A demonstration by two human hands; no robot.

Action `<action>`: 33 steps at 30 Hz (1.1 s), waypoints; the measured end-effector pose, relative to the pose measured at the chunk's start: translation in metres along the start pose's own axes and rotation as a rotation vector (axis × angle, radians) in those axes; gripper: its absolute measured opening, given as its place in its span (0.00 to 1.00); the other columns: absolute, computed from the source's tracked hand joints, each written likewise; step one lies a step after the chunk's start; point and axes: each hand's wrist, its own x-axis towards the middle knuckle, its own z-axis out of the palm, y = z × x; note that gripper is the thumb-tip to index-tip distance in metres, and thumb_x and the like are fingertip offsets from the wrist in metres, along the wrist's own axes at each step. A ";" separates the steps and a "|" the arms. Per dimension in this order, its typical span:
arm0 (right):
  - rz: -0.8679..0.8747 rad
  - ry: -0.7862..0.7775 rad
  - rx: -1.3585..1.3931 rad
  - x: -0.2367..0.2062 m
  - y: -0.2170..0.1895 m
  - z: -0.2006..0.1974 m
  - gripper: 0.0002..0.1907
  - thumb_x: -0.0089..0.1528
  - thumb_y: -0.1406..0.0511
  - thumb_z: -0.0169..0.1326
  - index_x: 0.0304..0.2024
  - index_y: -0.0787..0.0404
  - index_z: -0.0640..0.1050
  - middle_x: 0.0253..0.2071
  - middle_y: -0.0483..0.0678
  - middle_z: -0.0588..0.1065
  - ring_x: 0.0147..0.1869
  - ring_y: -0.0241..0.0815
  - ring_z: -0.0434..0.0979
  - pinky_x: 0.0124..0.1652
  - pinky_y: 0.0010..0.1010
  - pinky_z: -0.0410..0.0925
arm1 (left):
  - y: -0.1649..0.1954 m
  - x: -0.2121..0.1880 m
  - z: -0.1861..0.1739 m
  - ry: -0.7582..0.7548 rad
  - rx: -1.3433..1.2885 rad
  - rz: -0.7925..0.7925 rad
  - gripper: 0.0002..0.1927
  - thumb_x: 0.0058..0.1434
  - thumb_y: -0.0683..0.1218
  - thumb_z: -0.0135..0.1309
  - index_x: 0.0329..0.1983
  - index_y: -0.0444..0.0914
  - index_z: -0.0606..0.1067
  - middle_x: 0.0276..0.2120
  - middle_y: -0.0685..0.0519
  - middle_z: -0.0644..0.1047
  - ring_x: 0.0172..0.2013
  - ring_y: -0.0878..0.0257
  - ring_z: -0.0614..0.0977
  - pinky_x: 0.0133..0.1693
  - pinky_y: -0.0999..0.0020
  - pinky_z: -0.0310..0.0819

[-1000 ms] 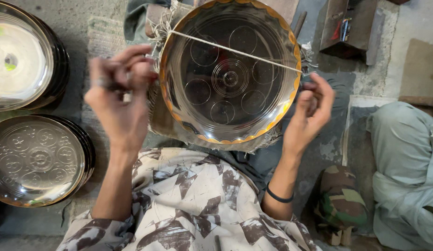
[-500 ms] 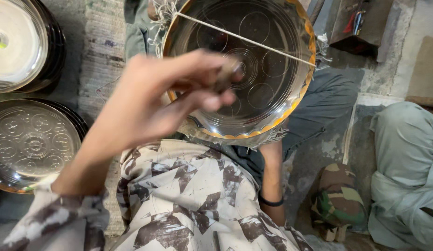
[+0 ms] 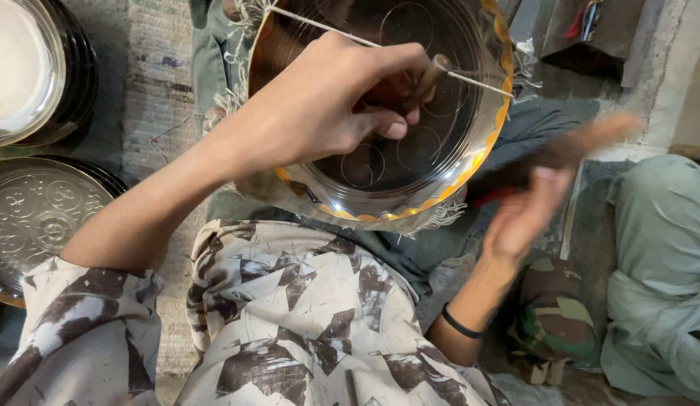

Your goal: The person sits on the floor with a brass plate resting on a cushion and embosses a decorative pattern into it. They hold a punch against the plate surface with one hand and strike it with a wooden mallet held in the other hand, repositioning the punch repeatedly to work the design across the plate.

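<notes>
A round shiny metal tray (image 3: 470, 162) with engraved circles and a golden rim rests tilted in my lap, a taut string crossing its top. My left hand (image 3: 342, 105) reaches over the tray and grips a small punch tool (image 3: 429, 75) against its inner surface. My right hand (image 3: 526, 214) is blurred at the tray's right edge, holding a wooden-handled hammer (image 3: 583, 143) raised toward the upper right. A dark band circles my right wrist.
Two stacks of engraved metal trays (image 3: 34, 218) lie on the floor at the left, the upper one (image 3: 22, 71) brightly lit. A woven mat (image 3: 158, 90) lies beside them. Another person's grey-green clothed legs (image 3: 658, 286) sit at the right. A dark box (image 3: 583, 34) stands at top right.
My left hand swung from the tray's left side over onto its surface with the punch. My right hand left the tray's right rim and now swings a hammer.
</notes>
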 end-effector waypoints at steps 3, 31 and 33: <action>-0.202 -0.004 0.080 -0.005 -0.001 -0.004 0.36 0.74 0.63 0.57 0.78 0.58 0.55 0.54 0.47 0.69 0.53 0.39 0.68 0.55 0.35 0.68 | -0.001 0.001 0.002 -0.010 -0.081 0.053 0.16 0.60 0.34 0.62 0.48 0.33 0.70 0.38 0.51 0.83 0.42 0.59 0.88 0.44 0.67 0.83; -0.263 -0.129 -0.337 -0.006 -0.080 0.037 0.34 0.72 0.63 0.66 0.74 0.62 0.62 0.47 0.52 0.75 0.43 0.40 0.78 0.39 0.27 0.69 | -0.011 0.019 0.004 -0.194 0.291 0.215 0.19 0.54 0.36 0.63 0.48 0.35 0.73 0.27 0.48 0.79 0.32 0.46 0.83 0.31 0.54 0.72; -0.300 -0.030 -0.301 -0.003 -0.084 0.041 0.33 0.72 0.63 0.66 0.73 0.63 0.64 0.51 0.53 0.75 0.47 0.42 0.79 0.44 0.29 0.69 | -0.010 0.018 0.005 -0.193 0.321 0.205 0.19 0.54 0.38 0.63 0.49 0.37 0.74 0.27 0.48 0.79 0.32 0.45 0.82 0.30 0.53 0.71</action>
